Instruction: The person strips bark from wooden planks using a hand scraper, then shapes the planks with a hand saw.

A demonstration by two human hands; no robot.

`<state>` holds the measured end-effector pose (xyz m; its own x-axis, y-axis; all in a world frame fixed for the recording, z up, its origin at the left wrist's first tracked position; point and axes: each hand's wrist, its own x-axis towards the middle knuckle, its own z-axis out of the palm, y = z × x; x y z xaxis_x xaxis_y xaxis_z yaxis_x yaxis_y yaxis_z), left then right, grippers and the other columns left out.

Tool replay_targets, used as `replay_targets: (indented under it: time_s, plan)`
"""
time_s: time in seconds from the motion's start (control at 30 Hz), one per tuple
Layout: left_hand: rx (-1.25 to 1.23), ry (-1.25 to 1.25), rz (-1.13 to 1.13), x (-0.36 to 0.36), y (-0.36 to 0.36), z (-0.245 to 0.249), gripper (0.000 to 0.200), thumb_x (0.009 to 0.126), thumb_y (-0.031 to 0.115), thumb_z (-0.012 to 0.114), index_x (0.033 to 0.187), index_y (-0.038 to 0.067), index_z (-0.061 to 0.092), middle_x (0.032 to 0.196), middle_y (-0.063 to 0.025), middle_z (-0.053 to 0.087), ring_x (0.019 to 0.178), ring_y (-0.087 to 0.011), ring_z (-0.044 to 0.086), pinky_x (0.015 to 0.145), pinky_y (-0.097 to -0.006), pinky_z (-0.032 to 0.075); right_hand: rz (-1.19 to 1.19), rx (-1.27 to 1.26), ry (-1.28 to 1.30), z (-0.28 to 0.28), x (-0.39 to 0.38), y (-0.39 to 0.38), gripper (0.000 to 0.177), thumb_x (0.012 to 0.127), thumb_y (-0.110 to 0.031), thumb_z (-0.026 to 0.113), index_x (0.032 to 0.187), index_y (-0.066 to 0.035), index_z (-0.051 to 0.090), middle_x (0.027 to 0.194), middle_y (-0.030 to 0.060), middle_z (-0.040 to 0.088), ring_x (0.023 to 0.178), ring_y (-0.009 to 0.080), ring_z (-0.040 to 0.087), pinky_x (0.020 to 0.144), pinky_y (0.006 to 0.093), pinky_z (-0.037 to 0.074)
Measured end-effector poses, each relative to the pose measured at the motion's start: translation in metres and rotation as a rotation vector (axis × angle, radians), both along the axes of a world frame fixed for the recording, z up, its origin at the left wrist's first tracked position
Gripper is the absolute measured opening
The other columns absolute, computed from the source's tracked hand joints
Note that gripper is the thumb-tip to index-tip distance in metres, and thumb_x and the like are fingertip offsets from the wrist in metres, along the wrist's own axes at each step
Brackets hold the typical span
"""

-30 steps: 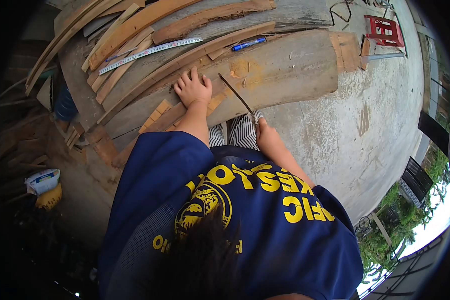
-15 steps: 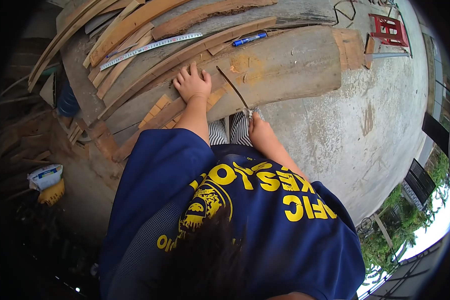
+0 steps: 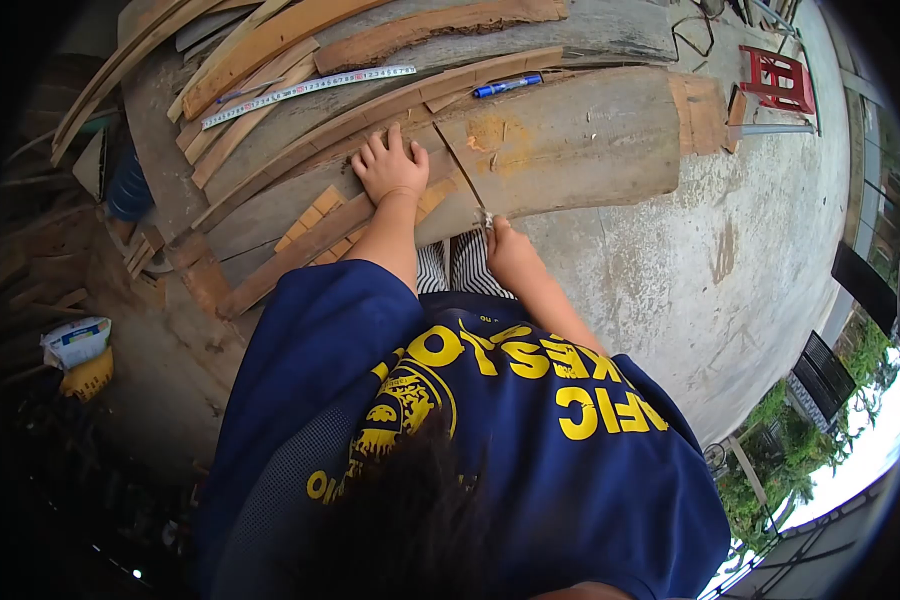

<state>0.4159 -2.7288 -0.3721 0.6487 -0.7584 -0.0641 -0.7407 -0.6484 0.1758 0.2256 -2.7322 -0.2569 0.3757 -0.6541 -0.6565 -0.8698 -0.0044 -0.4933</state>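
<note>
My right hand (image 3: 512, 252) is closed around the pale-wrapped handle of a saw (image 3: 458, 163), close to my knees. Seen nearly edge-on, the thin dark blade slants up and left across the wood. My left hand (image 3: 390, 170) lies with fingers spread on a brown plank (image 3: 320, 232), just left of the blade. Under that plank are short light wood strips (image 3: 313, 216), and all of it rests on a broad weathered board (image 3: 580, 150). Part of the plank is hidden beneath my left hand and forearm.
A white ruler (image 3: 310, 92) lies on wood strips beyond my left hand. Further right is a blue marker (image 3: 507, 86). Long curved planks (image 3: 280, 55) are piled at the far left. A red plastic stool (image 3: 776, 80) is on the concrete floor (image 3: 660, 290).
My right hand and the saw have shifted slightly left and forward, the blade now standing a little steeper. My left hand stays pressed on the plank. The whole view has tilted slightly.
</note>
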Motion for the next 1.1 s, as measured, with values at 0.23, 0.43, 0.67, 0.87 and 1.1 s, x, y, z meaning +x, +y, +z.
replay_targets:
  time_s: [0.23,0.43,0.67,0.87,1.1]
  plan:
    - [-0.002,0.024,0.015,-0.003,-0.001,-0.001,0.046,0.082,0.039,0.049,0.121,0.016,0.055,0.116,-0.0116,0.051,0.112,-0.0282,0.045,0.101,-0.0451,0.025,-0.021,-0.074,-0.024,-0.028,0.009,-0.013,0.019,0.092,-0.016,0.044,0.096,0.002,0.049,0.078,0.0337,0.059,0.078,0.0500,0.058,0.070,0.0558,0.046]
    - [-0.006,0.017,0.003,-0.001,-0.001,0.000,0.046,0.082,0.039,0.049,0.122,0.016,0.055,0.118,-0.0106,0.051,0.114,-0.0279,0.044,0.102,-0.0449,0.024,0.003,0.005,0.103,0.018,-0.012,0.010,0.019,0.091,-0.016,0.045,0.096,0.001,0.049,0.078,0.0331,0.059,0.078,0.0501,0.058,0.070,0.0570,0.046]
    - [0.004,0.039,0.016,-0.001,-0.001,0.000,0.047,0.082,0.039,0.049,0.123,0.016,0.055,0.118,-0.0107,0.051,0.114,-0.0280,0.044,0.102,-0.0449,0.024,-0.005,-0.066,0.028,-0.033,0.012,-0.010,0.020,0.092,-0.018,0.043,0.096,0.001,0.048,0.078,0.0332,0.059,0.079,0.0498,0.058,0.070,0.0569,0.046]
    - [0.013,-0.002,0.010,-0.001,-0.001,-0.002,0.046,0.081,0.039,0.051,0.122,0.019,0.055,0.117,-0.0104,0.052,0.112,-0.0275,0.046,0.100,-0.0445,0.027,0.020,0.012,0.116,0.008,-0.010,0.008,0.020,0.092,-0.019,0.043,0.096,0.000,0.048,0.080,0.0333,0.060,0.079,0.0502,0.058,0.072,0.0567,0.046]
    - [0.022,0.017,0.025,-0.002,0.000,0.000,0.046,0.082,0.039,0.051,0.123,0.019,0.055,0.118,-0.0098,0.051,0.113,-0.0268,0.045,0.101,-0.0442,0.026,-0.009,-0.043,0.049,-0.035,0.013,-0.011,0.020,0.092,-0.017,0.043,0.097,0.001,0.048,0.081,0.0328,0.059,0.079,0.0503,0.057,0.071,0.0564,0.046]
